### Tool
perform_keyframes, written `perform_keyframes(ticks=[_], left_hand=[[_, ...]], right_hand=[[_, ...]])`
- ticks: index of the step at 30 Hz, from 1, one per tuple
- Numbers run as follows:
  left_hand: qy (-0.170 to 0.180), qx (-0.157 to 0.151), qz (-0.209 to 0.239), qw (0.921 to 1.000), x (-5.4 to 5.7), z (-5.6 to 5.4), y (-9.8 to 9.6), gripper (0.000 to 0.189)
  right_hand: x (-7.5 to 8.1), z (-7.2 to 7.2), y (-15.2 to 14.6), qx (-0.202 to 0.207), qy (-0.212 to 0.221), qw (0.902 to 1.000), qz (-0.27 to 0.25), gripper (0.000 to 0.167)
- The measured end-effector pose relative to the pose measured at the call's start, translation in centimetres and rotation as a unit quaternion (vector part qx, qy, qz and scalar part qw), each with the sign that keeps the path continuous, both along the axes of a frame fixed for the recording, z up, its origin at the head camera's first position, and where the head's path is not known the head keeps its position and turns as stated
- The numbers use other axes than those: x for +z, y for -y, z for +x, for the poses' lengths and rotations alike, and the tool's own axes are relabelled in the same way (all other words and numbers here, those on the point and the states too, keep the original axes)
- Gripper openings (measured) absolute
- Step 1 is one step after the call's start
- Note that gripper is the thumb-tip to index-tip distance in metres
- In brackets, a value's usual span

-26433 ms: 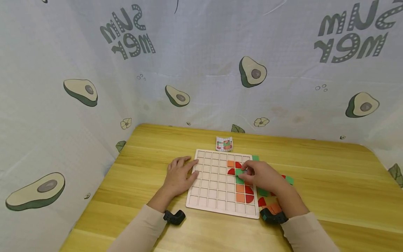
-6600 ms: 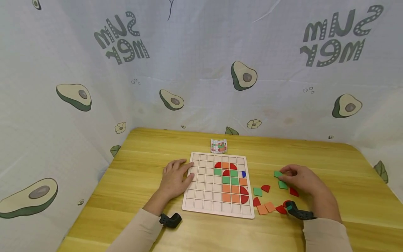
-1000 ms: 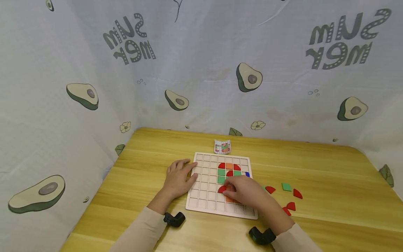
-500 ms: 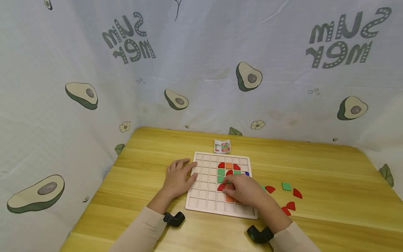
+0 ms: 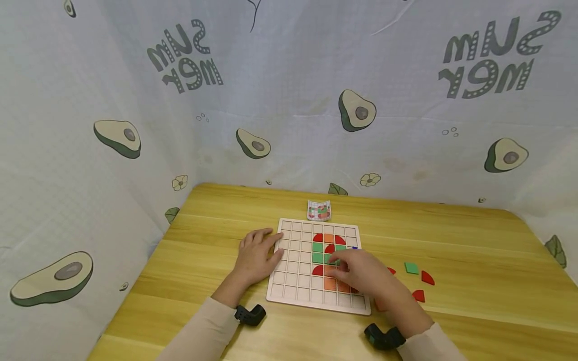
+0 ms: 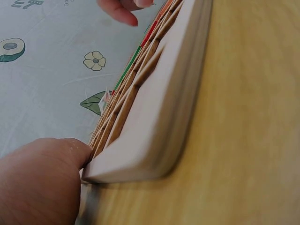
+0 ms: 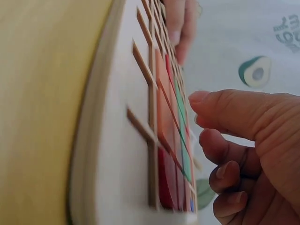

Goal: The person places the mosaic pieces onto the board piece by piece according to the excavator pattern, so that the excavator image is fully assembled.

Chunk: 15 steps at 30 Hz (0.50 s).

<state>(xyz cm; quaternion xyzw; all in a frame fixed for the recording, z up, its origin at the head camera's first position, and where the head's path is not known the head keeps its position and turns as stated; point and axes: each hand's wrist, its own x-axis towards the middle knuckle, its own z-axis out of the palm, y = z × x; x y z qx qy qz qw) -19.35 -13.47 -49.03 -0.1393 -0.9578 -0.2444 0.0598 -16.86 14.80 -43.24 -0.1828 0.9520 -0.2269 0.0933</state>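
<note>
The pale wooden grid board (image 5: 289,291) lies on the table with flat coloured tiles in its right half. A red quarter-circle tile (image 5: 318,271) sits in a cell just left of my right hand (image 5: 358,271). That hand hovers over the board, thumb and index finger apart with nothing between them; in the right wrist view the other fingers are loosely bent. It covers some tiles. Green squares (image 5: 317,257) and an orange square (image 5: 328,238) fill cells nearby. My left hand (image 5: 256,255) rests at the board's left edge, fingers spread, thumb (image 6: 65,154) against the rim.
Behind the board stands a small curled pattern card (image 5: 319,211). Right of the board lie a loose green square (image 5: 411,268) and red quarter-circles (image 5: 427,278). An orange tile (image 5: 381,304) is partly hidden by my right forearm. A printed curtain (image 5: 289,100) hangs behind the table.
Since the earliest frame, several tiles have been added to the board. My right hand moved from the loose tiles onto the board, then drew slightly right off the red quarter-circle. The left hand stayed put.
</note>
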Motion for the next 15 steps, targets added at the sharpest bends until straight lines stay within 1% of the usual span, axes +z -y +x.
perform_keyframes(ticks=[4,9,12,15], left_hand=[[0.001,-0.002,0.005,1.0,0.1,0.0,-0.1,0.045],[0.001,-0.002,0.007,1.0,0.1,0.1,-0.1,0.045],[0.001,-0.001,0.008,1.0,0.1,0.1,-0.1,0.045],[-0.001,-0.001,0.006,1.0,0.1,0.1,-0.1,0.045]], right_hand=[[0.3,0.2,-2.4,-0.031,0.027,0.9991,-0.007,0.02],[0.4,0.5,-6.0,-0.063,0.037,0.9973,-0.003,0.024],[0.5,0.6,-8.0,-0.071,0.037,0.9968,0.004,0.027],[0.5,0.8,-9.6,-0.081,0.05,0.9954,0.007,0.027]])
